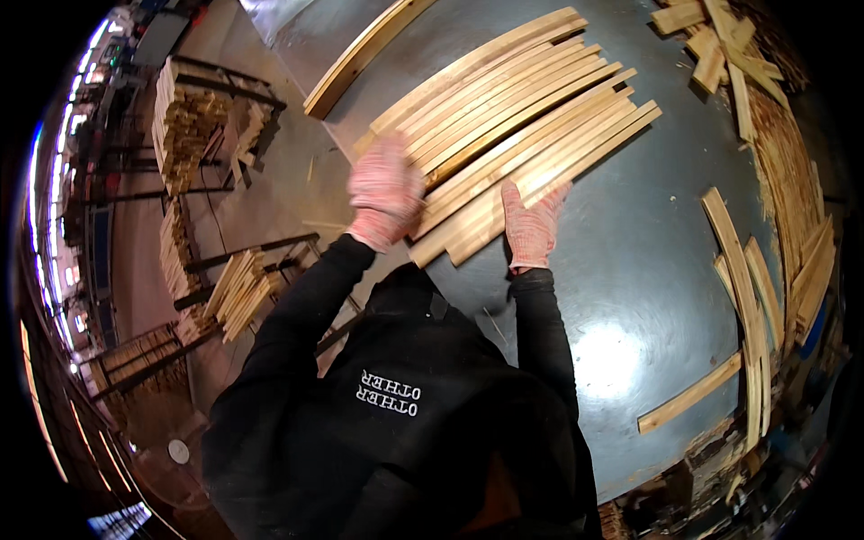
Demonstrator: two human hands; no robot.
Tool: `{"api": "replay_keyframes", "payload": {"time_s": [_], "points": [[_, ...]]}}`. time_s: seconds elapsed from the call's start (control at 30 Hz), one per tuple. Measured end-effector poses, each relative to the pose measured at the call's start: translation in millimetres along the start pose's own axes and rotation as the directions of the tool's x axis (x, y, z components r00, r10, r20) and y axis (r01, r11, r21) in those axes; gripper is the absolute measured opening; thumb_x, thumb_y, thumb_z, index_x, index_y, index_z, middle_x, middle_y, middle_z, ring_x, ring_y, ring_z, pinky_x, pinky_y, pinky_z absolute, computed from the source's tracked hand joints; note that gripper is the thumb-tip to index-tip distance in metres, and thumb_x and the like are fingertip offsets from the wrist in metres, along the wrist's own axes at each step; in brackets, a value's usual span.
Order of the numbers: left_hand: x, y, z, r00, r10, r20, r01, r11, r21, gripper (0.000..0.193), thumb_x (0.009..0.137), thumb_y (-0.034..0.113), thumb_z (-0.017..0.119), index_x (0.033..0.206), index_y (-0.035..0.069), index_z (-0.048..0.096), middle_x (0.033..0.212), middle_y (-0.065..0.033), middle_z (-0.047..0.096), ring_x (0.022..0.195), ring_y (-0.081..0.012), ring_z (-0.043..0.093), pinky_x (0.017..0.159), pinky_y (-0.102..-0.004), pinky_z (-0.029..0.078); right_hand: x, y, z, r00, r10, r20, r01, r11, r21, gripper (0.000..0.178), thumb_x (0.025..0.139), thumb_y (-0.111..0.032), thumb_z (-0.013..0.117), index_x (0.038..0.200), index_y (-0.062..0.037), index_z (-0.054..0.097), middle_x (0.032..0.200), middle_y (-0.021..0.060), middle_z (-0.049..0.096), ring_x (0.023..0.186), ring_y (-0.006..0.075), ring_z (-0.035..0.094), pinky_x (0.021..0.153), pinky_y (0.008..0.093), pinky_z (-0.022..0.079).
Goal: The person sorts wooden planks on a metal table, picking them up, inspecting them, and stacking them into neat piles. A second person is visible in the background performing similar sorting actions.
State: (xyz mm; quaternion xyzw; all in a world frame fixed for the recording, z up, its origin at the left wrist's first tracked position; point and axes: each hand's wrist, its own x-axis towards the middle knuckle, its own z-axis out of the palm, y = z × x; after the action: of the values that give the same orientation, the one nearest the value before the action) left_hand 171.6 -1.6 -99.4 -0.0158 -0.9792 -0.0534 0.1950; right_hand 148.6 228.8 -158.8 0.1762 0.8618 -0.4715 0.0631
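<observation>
Holds knit-gloved right hand [533, 232] wide against slim wooden slats [531, 148] on glossy tabletop [630, 261]; cannot tell grip of blurred left hand [385, 191].

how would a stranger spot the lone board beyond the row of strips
On the blue-grey table, find the row of pale wooden strips by the right hand. Past the row's far side is the board, lying alone across a gap from the bunched strips.

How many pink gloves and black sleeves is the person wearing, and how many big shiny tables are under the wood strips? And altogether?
Pink gloves: 2
Black sleeves: 2
Shiny table: 1
Total: 5
</observation>
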Motion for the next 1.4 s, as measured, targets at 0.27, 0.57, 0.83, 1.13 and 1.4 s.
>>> {"api": "replay_keyframes", "payload": {"time_s": [0.27,0.57,0.83,1.13,1.4], "points": [[-162,-76,32,0.374,-0.86,0.347,0.927,0.332,-0.175,0.082,0.088,0.058,0.064,0.136,-0.007,0.046,0.125,-0.0272,0.06,0.116,-0.0424,0.057,0.103,-0.0453,0.041,84,-23,-66,0.928,-0.367,0.055,0.358,0.925,0.125,0.051,0.095,-0.036,0.061,0.138,-0.0104,0.055,0.126,0.019,0.064,0.116,0.0383,0.061,0.098,0.0426,0.048],[-54,-16,4,0.345,-0.502,0.793,0.832,0.555,-0.011,0.049,0.1,0.05,0.047,0.12,0.007,0.06,0.12,-0.019,0.064,0.114,-0.0365,0.06,0.09,-0.043,0.048,331,-82,-74,0.926,-0.346,0.153,0.298,0.42,-0.857,0.079,0.093,-0.065,0.047,0.145,-0.0054,0.047,0.144,0.0166,0.053,0.132,0.0365,0.05,0.114,0.0455,0.032],[-89,-6,26,0.312,-0.639,0.703,0.914,0.403,-0.038,0.068,0.097,0.06,0.046,0.133,0.003,0.052,0.129,-0.0239,0.059,0.122,-0.0391,0.056,0.102,-0.0446,0.041,315,-87,-49,0.908,-0.356,0.222,0.381,0.481,-0.789,0.076,0.091,-0.067,0.049,0.142,-0.0097,0.053,0.124,0.0161,0.067,0.12,0.0387,0.059,0.113,0.0451,0.034],[-36,4,-46,0.595,-0.532,0.602,0.804,0.399,-0.441,0.023,0.098,0.017,0.064,0.112,0.0,0.066,0.094,-0.0039,0.067,0.086,-0.0106,0.064,0.075,-0.0236,0.05,273,-122,-79,0.944,-0.262,-0.2,0.328,0.67,0.666,0.079,0.086,-0.035,0.077,0.146,0.0,0.042,0.109,0.0175,0.069,0.105,0.0333,0.064,0.097,0.0441,0.049],[24,-3,-20,0.818,-0.057,0.573,0.174,0.973,-0.153,0.052,0.089,0.039,0.067,0.129,0.009,0.053,0.107,-0.0149,0.067,0.102,-0.0336,0.065,0.086,-0.0454,0.052,212,-175,-46,0.983,-0.103,-0.153,0.185,0.531,0.827,0.027,0.08,-0.011,0.075,0.104,-0.0053,0.063,0.084,0.0046,0.06,0.071,0.0168,0.057,0.069,0.0322,0.047]]}}
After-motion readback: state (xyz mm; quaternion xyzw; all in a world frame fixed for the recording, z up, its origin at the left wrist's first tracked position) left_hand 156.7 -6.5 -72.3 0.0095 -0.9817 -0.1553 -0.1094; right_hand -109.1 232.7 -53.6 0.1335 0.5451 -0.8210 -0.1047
